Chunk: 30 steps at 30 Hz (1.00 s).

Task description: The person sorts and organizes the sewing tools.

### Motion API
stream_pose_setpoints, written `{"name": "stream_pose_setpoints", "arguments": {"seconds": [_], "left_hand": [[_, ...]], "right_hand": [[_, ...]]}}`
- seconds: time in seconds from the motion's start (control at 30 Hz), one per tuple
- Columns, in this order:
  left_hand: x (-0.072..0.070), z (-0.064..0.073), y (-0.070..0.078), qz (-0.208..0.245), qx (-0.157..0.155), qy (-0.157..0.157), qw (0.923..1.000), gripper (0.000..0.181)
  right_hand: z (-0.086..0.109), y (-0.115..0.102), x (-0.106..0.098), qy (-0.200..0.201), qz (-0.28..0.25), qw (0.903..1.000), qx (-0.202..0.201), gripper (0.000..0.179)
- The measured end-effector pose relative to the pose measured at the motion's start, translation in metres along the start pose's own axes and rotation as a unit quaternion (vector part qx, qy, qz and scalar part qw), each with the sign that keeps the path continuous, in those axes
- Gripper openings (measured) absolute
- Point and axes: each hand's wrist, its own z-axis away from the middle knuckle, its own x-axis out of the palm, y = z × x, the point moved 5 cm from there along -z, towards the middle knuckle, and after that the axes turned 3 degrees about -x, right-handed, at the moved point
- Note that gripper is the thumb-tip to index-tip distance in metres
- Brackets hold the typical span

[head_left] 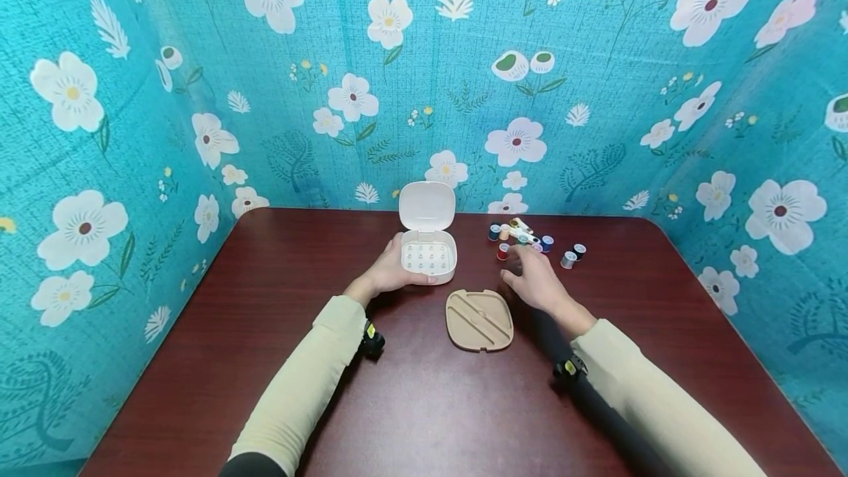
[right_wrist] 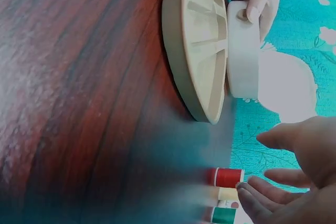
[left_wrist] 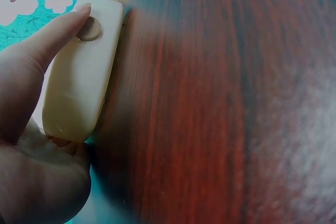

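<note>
A white sewing box (head_left: 429, 274) stands with its lid (head_left: 427, 205) raised, rows of small pegs inside. My left hand (head_left: 392, 268) grips it from the left; in the left wrist view the thumb lies on its front near a round brown button (left_wrist: 89, 29), and the other fingers are mostly hidden. Beside the thread spools my right hand (head_left: 535, 280) hovers with fingers loosely bent and nothing between them. Its fingertips are close to a red thread spool (right_wrist: 229, 178); whether they touch cannot be told. A green spool (right_wrist: 223, 215) stands nearby.
A beige divided tray (head_left: 480, 321) lies in front of the box. Past the right hand are several more spools, among them a blue one (head_left: 547, 243) and a grey one (head_left: 568, 260), and small white items (head_left: 521, 226). Flowered cloth (head_left: 424, 79) hangs behind the table.
</note>
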Motion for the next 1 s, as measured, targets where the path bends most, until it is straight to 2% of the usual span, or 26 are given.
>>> {"name": "stream_pose_setpoints", "arguments": {"seconds": [0.2,0.57,0.8,1.0], "left_hand": [[0.0,0.0,0.001,-0.001,0.0,0.001,1.0,0.115],[0.001,0.0,0.0,0.0,-0.002,-0.002,1.0,0.116],[0.0,-0.001,-0.001,-0.007,-0.002,-0.002,1.0,0.117],[0.0,-0.002,-0.002,-0.002,-0.004,-0.002,1.0,0.117]], "right_hand": [[-0.006,0.009,0.001,0.012,-0.029,0.9988,0.038,0.05],[-0.018,0.024,0.008,0.02,-0.081,0.992,0.095,0.049],[-0.028,0.021,0.011,0.043,-0.086,0.9911,0.092,0.046],[-0.035,0.019,0.014,0.046,-0.083,0.9906,0.099,0.044]]}}
